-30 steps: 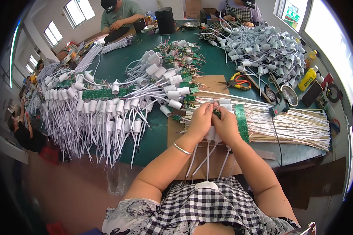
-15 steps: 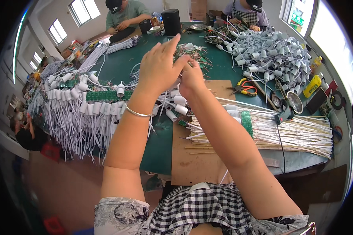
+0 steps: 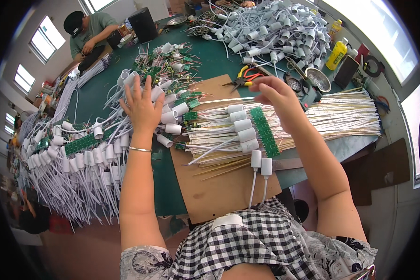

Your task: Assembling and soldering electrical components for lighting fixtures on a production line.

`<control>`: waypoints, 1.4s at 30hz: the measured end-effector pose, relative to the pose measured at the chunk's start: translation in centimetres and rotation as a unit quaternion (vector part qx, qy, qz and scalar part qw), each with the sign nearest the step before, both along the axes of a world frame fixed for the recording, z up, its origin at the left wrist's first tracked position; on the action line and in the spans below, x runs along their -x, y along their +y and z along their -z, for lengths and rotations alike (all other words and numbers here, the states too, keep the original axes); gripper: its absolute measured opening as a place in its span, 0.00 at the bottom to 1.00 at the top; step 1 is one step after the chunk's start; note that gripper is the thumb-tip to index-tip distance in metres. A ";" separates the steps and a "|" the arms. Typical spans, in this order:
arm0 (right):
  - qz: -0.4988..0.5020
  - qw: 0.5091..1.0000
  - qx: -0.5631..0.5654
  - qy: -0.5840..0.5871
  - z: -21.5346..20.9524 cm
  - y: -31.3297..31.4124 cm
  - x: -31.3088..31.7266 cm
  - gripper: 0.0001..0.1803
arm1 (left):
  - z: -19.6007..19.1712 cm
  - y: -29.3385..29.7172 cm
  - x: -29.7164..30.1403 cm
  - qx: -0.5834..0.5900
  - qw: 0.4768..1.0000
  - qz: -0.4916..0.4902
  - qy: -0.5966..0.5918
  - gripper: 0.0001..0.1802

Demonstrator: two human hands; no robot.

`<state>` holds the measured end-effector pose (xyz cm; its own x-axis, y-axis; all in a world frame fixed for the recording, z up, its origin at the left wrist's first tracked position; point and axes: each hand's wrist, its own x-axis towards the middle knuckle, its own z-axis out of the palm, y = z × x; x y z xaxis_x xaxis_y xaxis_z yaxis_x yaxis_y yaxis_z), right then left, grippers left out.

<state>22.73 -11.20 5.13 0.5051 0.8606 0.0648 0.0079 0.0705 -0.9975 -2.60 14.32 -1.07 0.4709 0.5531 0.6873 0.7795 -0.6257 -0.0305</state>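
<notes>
My left hand [image 3: 143,106], its fingers spread, reaches over a heap of white cylindrical housings [image 3: 181,108] and small wired green boards [image 3: 175,70]. Whether it touches them I cannot tell. My right hand [image 3: 281,102] hovers over pale thin strips [image 3: 331,112], beside yellow-and-red-handled pliers [image 3: 241,80]. Its fingers are loosely bent, with nothing visible in them. Between my hands, several white housings [image 3: 242,126] lie in a row beside a green circuit board panel [image 3: 265,133]. Two more housings with white cables [image 3: 255,159] rest at the brown board's [image 3: 205,191] right edge.
Cabled housings [image 3: 91,158] line the table's left side, with another green panel [image 3: 81,143] on them. A large pile of housings [image 3: 275,32] lies at the back. A metal bowl [image 3: 318,79] and yellow bottle [image 3: 337,55] stand far right. A co-worker [image 3: 91,37] sits far left.
My hands, formerly together in front of me, have parted: left hand to the left, right hand to the right. My view has turned right and downward, uncovering the row of housings.
</notes>
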 end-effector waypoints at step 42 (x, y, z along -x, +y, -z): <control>-0.090 0.930 -0.352 0.061 -7.1 -11.2 2.9 0.07 | -10.8 -18.1 1.9 0.376 0.689 0.582 -0.214 0.18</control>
